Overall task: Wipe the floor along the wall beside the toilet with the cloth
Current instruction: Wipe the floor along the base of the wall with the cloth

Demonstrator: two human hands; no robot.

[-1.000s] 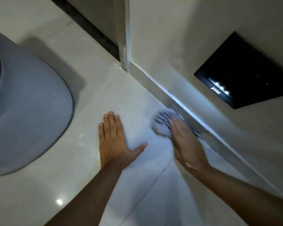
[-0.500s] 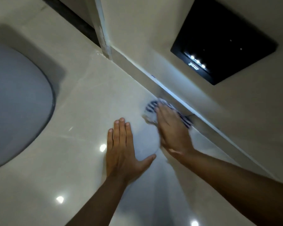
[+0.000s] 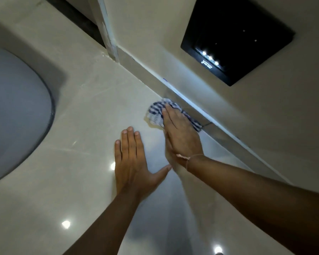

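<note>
A blue-and-white striped cloth (image 3: 156,113) lies bunched on the glossy pale floor tile (image 3: 92,111), right against the skirting (image 3: 155,74) at the foot of the wall. My right hand (image 3: 180,133) presses flat on the cloth, fingers together, covering most of it. My left hand (image 3: 134,162) rests palm-down on the bare tile just left of the right wrist, fingers spread, holding nothing. The grey rounded toilet (image 3: 13,115) fills the left edge.
A black glossy panel (image 3: 236,37) with small lights is set in the wall above the skirting. A white door-frame post (image 3: 107,30) meets the floor at the corner, with a dark threshold strip behind it.
My right hand and the cloth have slid a short way along the skirting toward the corner post. The left hand stays planted. The camera view has shifted, so the toilet sits further left.
</note>
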